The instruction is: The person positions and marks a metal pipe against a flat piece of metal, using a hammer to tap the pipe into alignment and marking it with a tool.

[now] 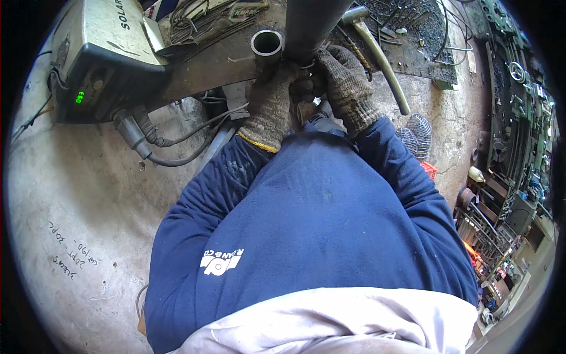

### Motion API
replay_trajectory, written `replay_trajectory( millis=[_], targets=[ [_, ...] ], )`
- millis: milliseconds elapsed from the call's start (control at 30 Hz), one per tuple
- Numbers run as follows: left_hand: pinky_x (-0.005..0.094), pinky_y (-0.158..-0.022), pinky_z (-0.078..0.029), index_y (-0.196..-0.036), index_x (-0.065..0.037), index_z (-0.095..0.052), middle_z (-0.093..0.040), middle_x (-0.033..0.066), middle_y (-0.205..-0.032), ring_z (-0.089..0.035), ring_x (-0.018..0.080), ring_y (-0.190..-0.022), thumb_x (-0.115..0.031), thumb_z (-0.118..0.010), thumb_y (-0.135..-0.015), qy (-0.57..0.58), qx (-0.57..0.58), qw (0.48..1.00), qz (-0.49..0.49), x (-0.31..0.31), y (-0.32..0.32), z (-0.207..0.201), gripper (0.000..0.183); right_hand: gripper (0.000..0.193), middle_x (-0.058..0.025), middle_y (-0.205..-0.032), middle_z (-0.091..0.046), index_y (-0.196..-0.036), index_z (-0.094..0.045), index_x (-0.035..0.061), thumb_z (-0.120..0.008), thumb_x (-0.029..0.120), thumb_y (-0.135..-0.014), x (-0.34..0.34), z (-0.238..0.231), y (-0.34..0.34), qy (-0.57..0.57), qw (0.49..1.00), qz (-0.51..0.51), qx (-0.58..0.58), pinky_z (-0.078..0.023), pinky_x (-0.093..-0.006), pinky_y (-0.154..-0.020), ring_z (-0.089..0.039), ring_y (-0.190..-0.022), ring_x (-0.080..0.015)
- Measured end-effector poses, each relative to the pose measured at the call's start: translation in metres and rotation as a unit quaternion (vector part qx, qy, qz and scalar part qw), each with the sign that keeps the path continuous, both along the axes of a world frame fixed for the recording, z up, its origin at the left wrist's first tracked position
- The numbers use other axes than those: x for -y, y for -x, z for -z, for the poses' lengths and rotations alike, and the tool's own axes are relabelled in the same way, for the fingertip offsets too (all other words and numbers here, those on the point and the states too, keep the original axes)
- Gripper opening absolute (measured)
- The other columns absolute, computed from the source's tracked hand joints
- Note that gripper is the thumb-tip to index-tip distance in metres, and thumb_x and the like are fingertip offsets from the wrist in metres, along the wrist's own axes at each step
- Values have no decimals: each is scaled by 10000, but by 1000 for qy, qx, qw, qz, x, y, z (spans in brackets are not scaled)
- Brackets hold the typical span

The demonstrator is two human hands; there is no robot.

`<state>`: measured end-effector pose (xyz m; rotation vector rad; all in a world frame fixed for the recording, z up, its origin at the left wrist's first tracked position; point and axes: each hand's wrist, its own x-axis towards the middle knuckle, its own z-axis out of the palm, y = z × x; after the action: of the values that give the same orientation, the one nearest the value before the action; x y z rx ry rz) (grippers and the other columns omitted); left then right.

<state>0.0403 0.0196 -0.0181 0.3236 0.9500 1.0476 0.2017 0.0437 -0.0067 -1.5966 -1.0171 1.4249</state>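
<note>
A thick dark cylinder (312,29) comes down from the top edge to just in front of both hands. My left hand (268,103), in a grey-brown knitted glove with a yellow cuff edge, is beside its lower end; shadow hides the fingers. Just beyond that hand, a short metal pipe (267,52) shows its round open end. My right hand (348,85), gloved alike, is curled at the cylinder's right side; what its fingers close on is hidden. A dark rounded part (303,88) lies between the hands, too shadowed to name. Right of them rests a hammer (383,65) with a wooden handle.
A box-shaped machine (103,65) with a green display stands at left, its thick cable (183,156) curving toward my left forearm. Thin rods (218,32) lie on the dark worktable (200,79). Wire coils (415,133) and a red basket (429,170) sit on the floor at right.
</note>
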Motion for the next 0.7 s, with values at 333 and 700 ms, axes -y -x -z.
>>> replay_trajectory(
  millis=[333,700],
  targets=[
    [298,-739,-577,-1176,-25,-691,-749,98,-1024,-719,180,-872,-218,-717,-937,6,-35,999,-8,-1,2,-10,309,339,-141,-1212,-668,-1248,-683,116,-637,119,-913,-3,-22,0,15,994,-53,95,-543,-415,-954,-656,-1122,-326],
    [347,-729,-570,-1211,-28,-683,-750,85,-1022,-712,206,-823,-283,-772,-901,14,-122,992,38,1,10,-16,412,280,-137,-1007,-702,-1168,-665,31,-634,232,-975,0,-7,-1,-64,997,-38,13,-569,-363,-719,-695,-835,-239]
  ],
)
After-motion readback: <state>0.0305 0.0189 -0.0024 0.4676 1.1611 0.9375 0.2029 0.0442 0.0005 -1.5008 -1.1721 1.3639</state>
